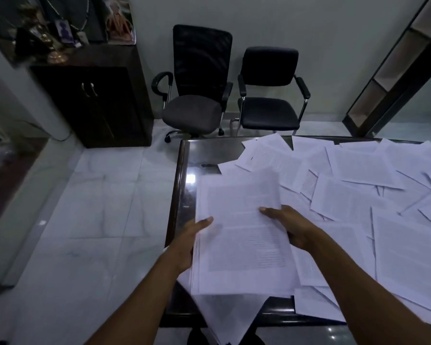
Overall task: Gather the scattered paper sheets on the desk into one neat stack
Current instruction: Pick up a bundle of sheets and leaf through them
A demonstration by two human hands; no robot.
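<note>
A thick bundle of printed white sheets (239, 232) is held above the left end of the dark glass-topped desk (184, 195). My left hand (187, 242) grips the bundle's left edge, thumb on top. My right hand (291, 227) grips its right edge, thumb on the top page. More sheets hang below the bundle (232, 317), past the desk's near edge. Several loose sheets (358, 185) lie scattered and overlapping over the desk to the right.
Two black chairs, one office chair (197, 95) and one armchair (269, 100), stand against the far wall beyond the desk. A dark cabinet (92, 103) stands at the left. Pale tiled floor (85, 220) lies left of the desk.
</note>
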